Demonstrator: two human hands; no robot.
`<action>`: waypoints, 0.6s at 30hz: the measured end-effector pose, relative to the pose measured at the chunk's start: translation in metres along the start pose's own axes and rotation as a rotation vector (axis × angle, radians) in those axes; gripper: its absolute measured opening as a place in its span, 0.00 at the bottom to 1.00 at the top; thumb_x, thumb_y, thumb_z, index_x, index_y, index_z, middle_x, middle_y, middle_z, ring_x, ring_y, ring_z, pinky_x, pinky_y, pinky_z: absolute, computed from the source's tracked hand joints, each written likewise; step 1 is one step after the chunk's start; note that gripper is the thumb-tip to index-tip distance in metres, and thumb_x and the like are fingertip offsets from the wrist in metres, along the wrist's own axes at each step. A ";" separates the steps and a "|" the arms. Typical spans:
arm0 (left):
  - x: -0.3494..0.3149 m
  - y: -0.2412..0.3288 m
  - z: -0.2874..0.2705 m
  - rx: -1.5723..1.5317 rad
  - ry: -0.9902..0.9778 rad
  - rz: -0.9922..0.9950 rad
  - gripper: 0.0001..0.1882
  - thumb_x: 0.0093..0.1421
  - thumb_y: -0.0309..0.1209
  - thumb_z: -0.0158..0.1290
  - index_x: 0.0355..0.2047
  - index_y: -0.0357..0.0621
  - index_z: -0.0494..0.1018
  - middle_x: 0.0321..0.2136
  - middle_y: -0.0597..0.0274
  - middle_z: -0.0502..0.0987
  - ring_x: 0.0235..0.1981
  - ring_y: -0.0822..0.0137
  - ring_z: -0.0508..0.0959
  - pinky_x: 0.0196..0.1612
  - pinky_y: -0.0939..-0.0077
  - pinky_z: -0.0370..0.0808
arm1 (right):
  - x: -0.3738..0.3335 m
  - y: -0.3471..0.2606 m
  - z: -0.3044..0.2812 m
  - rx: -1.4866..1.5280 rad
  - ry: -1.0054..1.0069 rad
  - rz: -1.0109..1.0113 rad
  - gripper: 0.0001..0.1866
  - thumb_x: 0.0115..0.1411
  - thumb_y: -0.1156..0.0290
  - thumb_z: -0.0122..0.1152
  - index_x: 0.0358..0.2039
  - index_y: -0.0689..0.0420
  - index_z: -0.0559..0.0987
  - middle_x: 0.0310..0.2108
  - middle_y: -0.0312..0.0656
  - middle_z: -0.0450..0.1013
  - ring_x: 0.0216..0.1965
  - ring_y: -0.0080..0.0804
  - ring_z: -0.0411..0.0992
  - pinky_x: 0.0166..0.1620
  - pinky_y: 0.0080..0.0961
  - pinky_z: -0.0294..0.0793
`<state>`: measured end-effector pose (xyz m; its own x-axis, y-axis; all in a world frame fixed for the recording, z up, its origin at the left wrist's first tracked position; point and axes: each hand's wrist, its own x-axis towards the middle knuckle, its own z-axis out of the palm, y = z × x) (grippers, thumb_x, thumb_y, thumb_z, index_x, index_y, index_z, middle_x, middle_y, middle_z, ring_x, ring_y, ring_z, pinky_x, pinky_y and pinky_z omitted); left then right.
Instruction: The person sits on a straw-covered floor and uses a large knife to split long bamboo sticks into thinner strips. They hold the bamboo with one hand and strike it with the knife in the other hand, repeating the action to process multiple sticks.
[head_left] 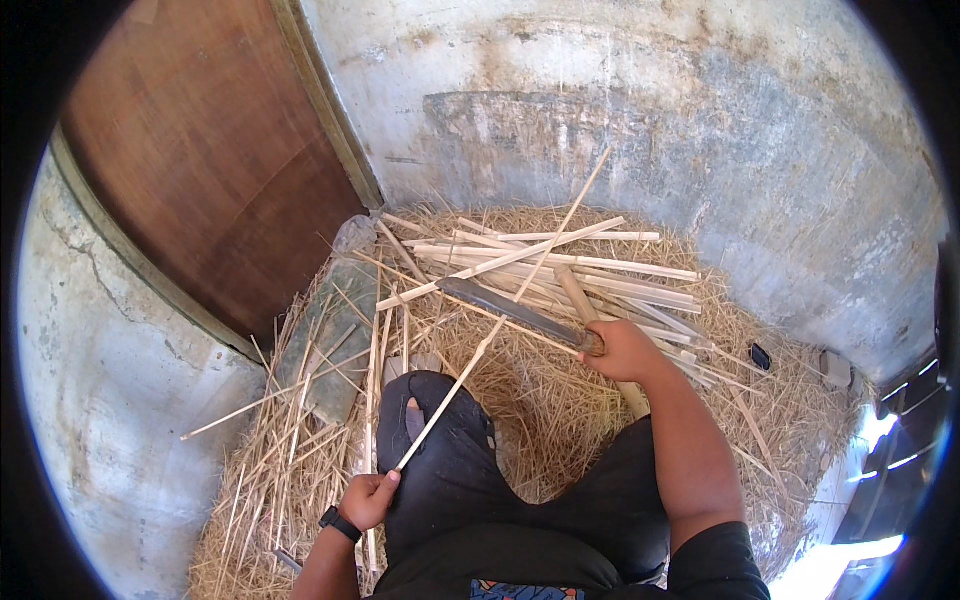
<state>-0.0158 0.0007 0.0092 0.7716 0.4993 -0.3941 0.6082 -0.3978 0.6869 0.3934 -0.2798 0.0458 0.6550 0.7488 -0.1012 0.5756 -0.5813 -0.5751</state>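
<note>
Head view, right hand (622,350): closed firmly round the grip end of a long knife (535,316); blade pointing up and left.
Left hand (370,500): thumb and fingers clamped on the near end of a thin strip (450,402).
Strip's place: slanting over the left leg (455,460); crosses the blade.
Pale slats (560,265): heaped beyond the knife; straw (550,450) underneath.

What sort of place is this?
Perhaps a simple workshop: straw-like litter underfoot, a pile of pale wooden strips, and a big knife in the right hand.
</note>
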 end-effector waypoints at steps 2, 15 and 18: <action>0.000 -0.001 0.000 -0.001 0.001 0.000 0.37 0.69 0.56 0.44 0.15 0.35 0.73 0.11 0.59 0.70 0.16 0.67 0.70 0.24 0.66 0.69 | 0.001 0.001 0.000 -0.015 -0.008 -0.005 0.27 0.53 0.57 0.70 0.50 0.58 0.79 0.38 0.57 0.79 0.42 0.53 0.78 0.47 0.43 0.76; 0.000 -0.001 0.000 -0.016 0.002 0.006 0.36 0.69 0.54 0.45 0.15 0.36 0.72 0.12 0.59 0.71 0.16 0.68 0.70 0.24 0.67 0.69 | 0.000 -0.005 0.000 0.002 -0.030 0.017 0.27 0.53 0.58 0.70 0.50 0.60 0.79 0.37 0.57 0.79 0.43 0.55 0.77 0.47 0.43 0.76; -0.001 0.003 0.000 -0.020 0.002 0.009 0.35 0.70 0.54 0.45 0.15 0.36 0.72 0.12 0.60 0.71 0.16 0.68 0.70 0.24 0.67 0.69 | 0.000 -0.002 0.002 0.010 -0.019 0.016 0.27 0.52 0.58 0.70 0.50 0.60 0.79 0.38 0.58 0.79 0.43 0.55 0.77 0.47 0.43 0.76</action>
<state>-0.0145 -0.0009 0.0119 0.7767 0.4971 -0.3868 0.5974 -0.3867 0.7026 0.3914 -0.2777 0.0458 0.6547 0.7454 -0.1257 0.5604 -0.5902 -0.5810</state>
